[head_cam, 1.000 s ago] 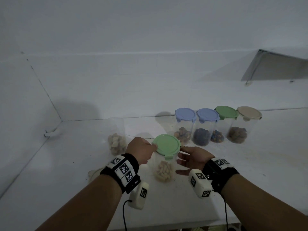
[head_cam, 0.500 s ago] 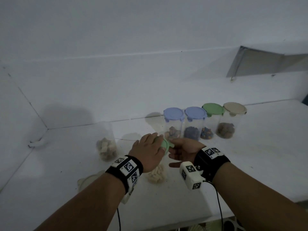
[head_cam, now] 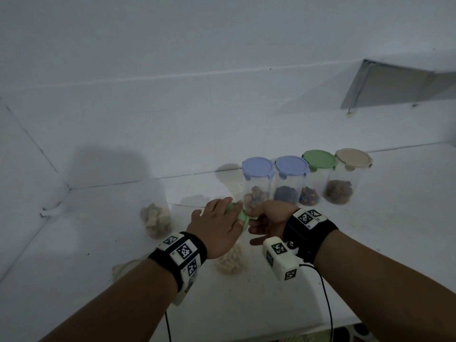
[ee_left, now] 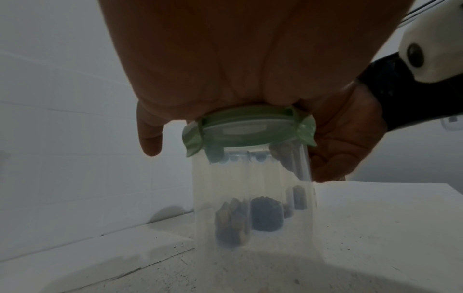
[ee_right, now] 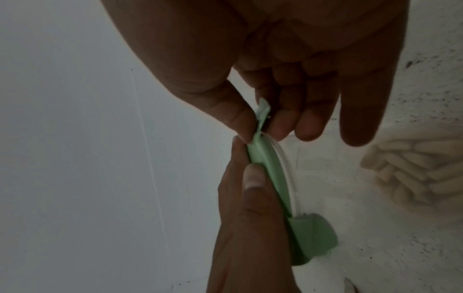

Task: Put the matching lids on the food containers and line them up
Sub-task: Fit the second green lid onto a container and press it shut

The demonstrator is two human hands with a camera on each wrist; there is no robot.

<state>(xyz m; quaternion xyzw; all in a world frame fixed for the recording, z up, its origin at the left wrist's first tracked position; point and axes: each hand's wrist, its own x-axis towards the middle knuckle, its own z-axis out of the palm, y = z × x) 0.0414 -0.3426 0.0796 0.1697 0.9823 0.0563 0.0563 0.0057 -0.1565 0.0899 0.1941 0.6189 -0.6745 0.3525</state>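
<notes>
Pressing green lid (head_cam: 240, 215) under left hand (head_cam: 214, 230), right hand (head_cam: 269, 219) pinching tab

Under the palm of the left hand (head_cam: 217, 230) sits a pale green round plastic lid (ee_left: 246, 128) with a whitish translucent inner ring, on a clear plastic container (head_cam: 232, 262) holding cream-coloured sticks. The right hand (head_cam: 269, 218) pinches one green clasp at the lid's edge. Just beyond the pinch stand four clear plastic jars: two with lavender-blue round lids (head_cam: 258, 166) over brown and dark blue-black pieces, one with a darker green round lid (head_cam: 319, 157) over multicoloured pieces, one with a beige round lid (head_cam: 354, 156) over brown pieces. Both black wristbands (head_cam: 308, 230) carry white blocks with black-and-white square-pattern tags. The white countertop (head_cam: 394, 218) shows dark specks
</notes>
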